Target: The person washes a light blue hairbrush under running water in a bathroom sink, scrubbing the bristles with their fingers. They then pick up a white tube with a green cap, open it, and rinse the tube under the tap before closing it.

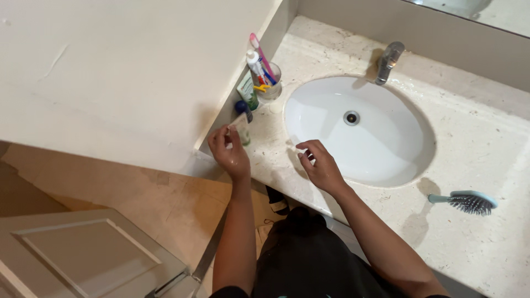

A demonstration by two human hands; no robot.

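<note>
My left hand pinches a small pale tube at the left end of the stone counter, close to the wall. My right hand hovers over the counter at the front rim of the white oval sink, fingers loosely curled and holding nothing. Just beyond the tube stand a small dark-capped bottle and a green tube.
A clear cup with toothbrushes and toothpaste stands by the wall. A chrome tap rises behind the sink. A teal hairbrush lies on the counter at right. A white wall panel fills the left; a cabinet door is below.
</note>
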